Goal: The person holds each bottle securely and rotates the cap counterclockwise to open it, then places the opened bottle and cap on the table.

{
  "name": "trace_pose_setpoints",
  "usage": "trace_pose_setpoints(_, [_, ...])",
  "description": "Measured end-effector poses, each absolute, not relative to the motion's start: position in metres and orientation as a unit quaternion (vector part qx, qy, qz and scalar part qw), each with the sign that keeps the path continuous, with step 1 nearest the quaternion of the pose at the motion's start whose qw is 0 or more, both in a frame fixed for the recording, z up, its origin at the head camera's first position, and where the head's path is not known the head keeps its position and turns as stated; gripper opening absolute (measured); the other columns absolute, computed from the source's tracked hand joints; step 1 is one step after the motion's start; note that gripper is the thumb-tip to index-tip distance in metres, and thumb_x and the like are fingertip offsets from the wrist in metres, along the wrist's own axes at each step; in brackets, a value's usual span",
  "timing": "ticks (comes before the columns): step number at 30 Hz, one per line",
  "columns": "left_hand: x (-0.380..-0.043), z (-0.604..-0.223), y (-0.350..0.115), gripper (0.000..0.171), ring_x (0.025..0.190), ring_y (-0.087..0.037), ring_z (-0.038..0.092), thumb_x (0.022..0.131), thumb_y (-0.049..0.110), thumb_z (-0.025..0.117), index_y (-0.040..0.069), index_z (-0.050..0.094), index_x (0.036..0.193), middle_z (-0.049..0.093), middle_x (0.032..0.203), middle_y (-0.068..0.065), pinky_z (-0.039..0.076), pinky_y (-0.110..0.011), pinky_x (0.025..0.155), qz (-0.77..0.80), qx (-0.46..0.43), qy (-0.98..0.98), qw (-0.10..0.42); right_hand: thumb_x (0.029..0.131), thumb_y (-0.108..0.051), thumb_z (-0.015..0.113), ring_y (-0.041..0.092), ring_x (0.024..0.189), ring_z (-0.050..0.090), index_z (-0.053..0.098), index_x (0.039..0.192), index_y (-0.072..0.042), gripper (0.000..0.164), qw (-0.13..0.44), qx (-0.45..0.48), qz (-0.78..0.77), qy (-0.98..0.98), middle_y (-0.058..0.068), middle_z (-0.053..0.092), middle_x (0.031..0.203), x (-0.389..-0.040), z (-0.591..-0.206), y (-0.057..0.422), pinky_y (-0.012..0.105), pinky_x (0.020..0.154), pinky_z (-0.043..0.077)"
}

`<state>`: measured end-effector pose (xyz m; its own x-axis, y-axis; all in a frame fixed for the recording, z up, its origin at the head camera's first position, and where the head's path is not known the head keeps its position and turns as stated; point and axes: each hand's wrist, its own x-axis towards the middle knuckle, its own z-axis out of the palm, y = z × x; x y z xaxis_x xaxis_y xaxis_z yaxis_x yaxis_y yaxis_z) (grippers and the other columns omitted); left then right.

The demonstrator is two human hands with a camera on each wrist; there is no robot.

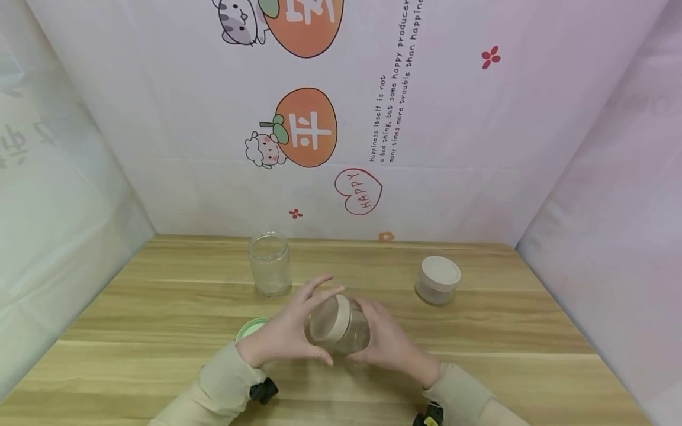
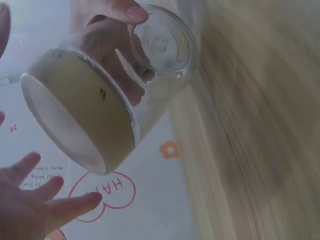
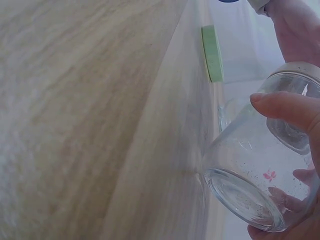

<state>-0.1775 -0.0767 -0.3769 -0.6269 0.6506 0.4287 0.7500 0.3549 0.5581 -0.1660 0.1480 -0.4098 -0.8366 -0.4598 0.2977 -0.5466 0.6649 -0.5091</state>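
Observation:
My right hand [image 1: 388, 342] grips a clear glass jar [image 1: 360, 332] by its body, thumb on one side and fingers round the other. The jar is tilted on its side, its cream-white lid [image 1: 341, 319] facing left. Beside that lid, my left hand [image 1: 288, 328] has its fingers and thumb spread apart. In the left wrist view, a gap separates the left fingers [image 2: 75, 207] from the lid [image 2: 75, 112]. The right wrist view shows the jar's round glass base [image 3: 245, 200] and the right thumb [image 3: 285, 107] lying across the glass.
A clear glass jar without a lid [image 1: 270, 269] stands at the back left. A low jar with a white lid [image 1: 438, 281] stands to the right. Partly behind the left wrist lies a green lid [image 1: 250, 326]. White printed sheets [image 1: 442, 148] enclose the wooden table [image 1: 479, 367].

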Motion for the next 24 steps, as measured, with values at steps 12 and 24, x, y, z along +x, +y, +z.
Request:
trace_pose_setpoints(12, [-0.181,-0.382,-0.085,0.092,0.139,-0.033,0.024,0.058,0.024,0.089,0.016,0.046,0.139,0.026,0.152,-0.012,0.040,-0.050,0.104,-0.327,-0.515,-0.790,0.061,0.056,-0.019,0.091,0.034,0.115,0.051,0.039,0.134,0.003,0.097,0.064,0.270,0.306,-0.911,0.019,0.052,0.127,-0.166,-0.409,0.148,0.053,0.094,0.046])
trace_pose_setpoints(24, [-0.188,-0.389,-0.088,0.079,0.137,-0.030,0.030,0.069,-0.004,0.076,0.019,0.046,0.139,0.026,0.152,-0.011,0.045,-0.038,0.101,-0.328,-0.532,-0.778,0.058,0.055,-0.021,0.092,0.035,0.115,0.050,0.039,0.135,0.002,0.098,0.068,0.267,0.303,-0.912,0.018,0.053,0.127,-0.166,-0.410,0.149,0.053,0.094,0.046])
